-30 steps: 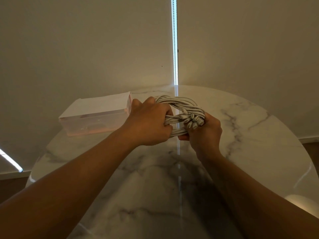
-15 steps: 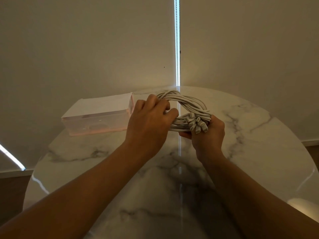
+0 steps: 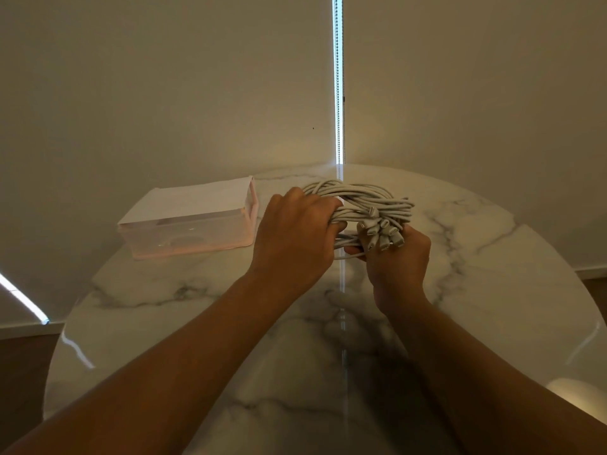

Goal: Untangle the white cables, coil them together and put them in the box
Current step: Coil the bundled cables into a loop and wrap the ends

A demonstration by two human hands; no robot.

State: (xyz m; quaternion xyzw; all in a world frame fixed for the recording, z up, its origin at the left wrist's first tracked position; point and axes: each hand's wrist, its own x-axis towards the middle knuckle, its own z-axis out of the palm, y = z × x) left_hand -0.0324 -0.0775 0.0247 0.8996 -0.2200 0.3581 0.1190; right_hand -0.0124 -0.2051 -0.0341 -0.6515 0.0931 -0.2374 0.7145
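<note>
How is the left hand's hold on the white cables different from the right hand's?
The left hand wraps over the left side of the cable coil, its back facing the camera; the right hand clutches the near right part, where the plug ends bunch up and poke out. The left hand is nearer the pink box; the right hand is farther. Both curl around the same coil.

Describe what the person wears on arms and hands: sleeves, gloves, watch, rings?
Nothing visible. The left forearm and right forearm are bare to the frame edge. The left hand and right hand are ungloved, wrists without watch or bracelet. No rings show, though both hands are partly hidden.
</note>
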